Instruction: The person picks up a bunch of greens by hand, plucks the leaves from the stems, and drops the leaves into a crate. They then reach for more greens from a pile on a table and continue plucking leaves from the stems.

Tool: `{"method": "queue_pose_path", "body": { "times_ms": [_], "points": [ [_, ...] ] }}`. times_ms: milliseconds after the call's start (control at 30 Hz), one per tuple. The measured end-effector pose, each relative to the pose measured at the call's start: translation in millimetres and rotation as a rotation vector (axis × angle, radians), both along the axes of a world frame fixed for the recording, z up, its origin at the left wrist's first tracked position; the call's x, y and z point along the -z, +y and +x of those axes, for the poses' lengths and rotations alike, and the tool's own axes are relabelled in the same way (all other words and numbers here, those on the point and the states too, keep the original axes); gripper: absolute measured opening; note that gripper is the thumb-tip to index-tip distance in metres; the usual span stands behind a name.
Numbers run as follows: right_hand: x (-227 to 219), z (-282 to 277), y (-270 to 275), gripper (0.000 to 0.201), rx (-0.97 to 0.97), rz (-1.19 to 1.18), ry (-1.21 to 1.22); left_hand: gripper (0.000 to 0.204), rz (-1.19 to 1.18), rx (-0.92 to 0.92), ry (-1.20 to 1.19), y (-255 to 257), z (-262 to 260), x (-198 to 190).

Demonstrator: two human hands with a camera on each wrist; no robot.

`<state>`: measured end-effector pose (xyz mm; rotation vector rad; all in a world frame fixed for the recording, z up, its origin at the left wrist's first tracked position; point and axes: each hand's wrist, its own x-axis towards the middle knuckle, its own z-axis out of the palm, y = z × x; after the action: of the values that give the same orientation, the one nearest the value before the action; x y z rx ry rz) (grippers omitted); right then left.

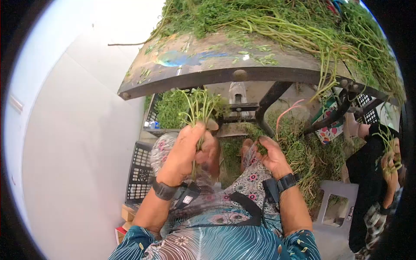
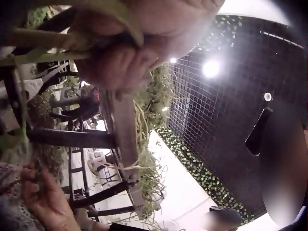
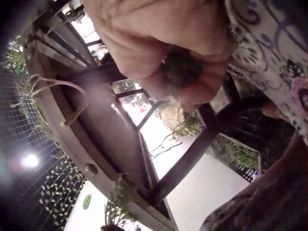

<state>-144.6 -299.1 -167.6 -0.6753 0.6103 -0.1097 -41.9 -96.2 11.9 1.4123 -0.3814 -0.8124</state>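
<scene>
Left hand [image 1: 186, 149]: fingers curled round a bunch of green stems [image 1: 200, 108], held upright below the table's near edge; leafy tops reach toward the tabletop [image 1: 208, 60]
Right hand [image 1: 271, 156]: fingertips pinching a small clump of green leaves [image 3: 180, 70], over the lap
Table: heaped with green herbs [image 1: 277, 19]; stems hang over its right edge
Black crate [image 1: 141, 171]: left of the knees

A worn wooden table [image 1: 203, 65] with a dark edge and black metal legs [image 1: 268, 102] carries a big heap of leafy green stems [image 1: 277, 21] across its far side, with loose leaf scraps [image 1: 255, 54] strewn on the bare board near the edge.
</scene>
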Motion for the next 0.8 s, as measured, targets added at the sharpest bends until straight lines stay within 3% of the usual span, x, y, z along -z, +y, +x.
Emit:
{"method": "queue_pose_path", "body": {
  "times_ms": [167,433,567,800],
  "points": [
    [-12.7,-14.2,0.2,0.014,-0.016,-0.053,-0.047,0.018,-0.053,0.123,0.13,-15.5,-13.0,-28.6],
    [4.5,-38.6,-8.7,0.021,0.015,0.034,-0.14,0.014,-0.05,0.242,0.009,-23.1,-31.4,-48.0],
    [0.3,-40.6,-3.6,0.024,-0.01,-0.01,-0.134,0.016,-0.109,0.376,-0.217,-21.5,-30.6,-51.0],
    [-7.8,-41.2,2.1,0.021,-0.054,0.029,-0.158,0.013,-0.159,0.433,-0.128,-22.0,-33.9,-61.4]
  ]
}}
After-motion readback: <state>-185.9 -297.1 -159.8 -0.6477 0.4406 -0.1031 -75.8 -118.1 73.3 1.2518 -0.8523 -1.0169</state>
